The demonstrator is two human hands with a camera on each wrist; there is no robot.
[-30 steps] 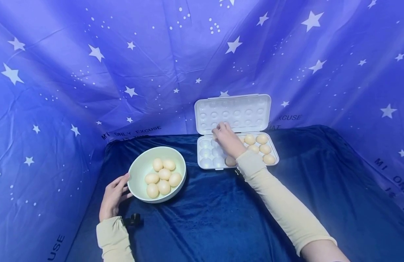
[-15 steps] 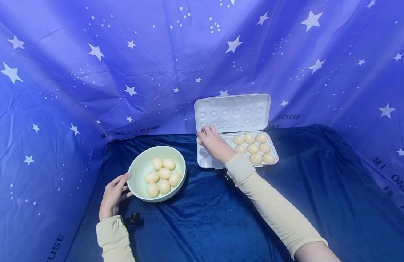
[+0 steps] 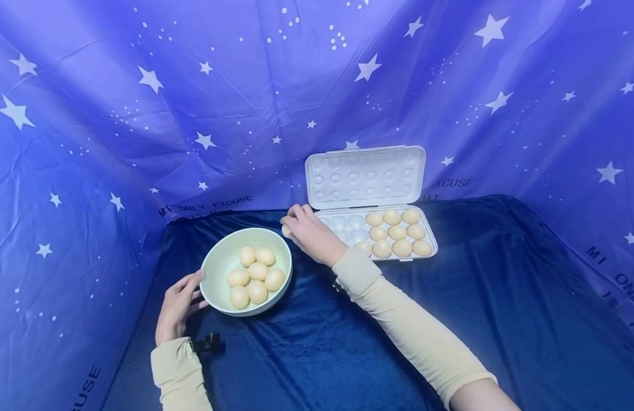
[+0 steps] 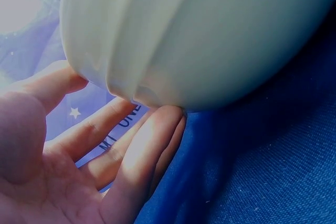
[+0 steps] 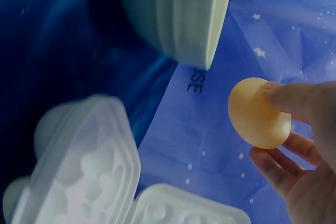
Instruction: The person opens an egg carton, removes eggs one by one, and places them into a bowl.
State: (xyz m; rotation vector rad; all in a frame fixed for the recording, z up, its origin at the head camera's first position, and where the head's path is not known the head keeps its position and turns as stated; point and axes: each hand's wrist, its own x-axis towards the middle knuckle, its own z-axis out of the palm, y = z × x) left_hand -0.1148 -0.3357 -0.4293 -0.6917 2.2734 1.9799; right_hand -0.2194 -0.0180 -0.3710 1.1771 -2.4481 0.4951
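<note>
In the head view my right hand (image 3: pixel 313 233) pinches an egg (image 5: pixel 254 116) between thumb and fingertips, up in the air between the egg carton (image 3: pixel 433 246) and the bowl. The right wrist view shows the egg clear of both. My left hand (image 3: pixel 177 305) touches the left side of a pale green bowl (image 3: pixel 212 260). Its thumb tip is at the rim, and its extended fingers meet the outer wall in the left wrist view. Several eggs (image 3: pixel 257 273) lie inside the bowl. More eggs (image 3: pixel 396 233) fill the carton's right part, while hollows at its left show bare.
The carton's white lid (image 3: pixel 365 177) stands raised at the back. Dark blue cloth (image 3: pixel 317 354) covers the table. A blue curtain with stars (image 3: pixel 275 85) hangs behind and at both sides. A small black fitting (image 3: pixel 210 342) juts from the left wrist.
My right hand has moved left with the egg, from over the carton to just past its left edge. More of the carton's eggs now show. My left hand and the bowl keep their place.
</note>
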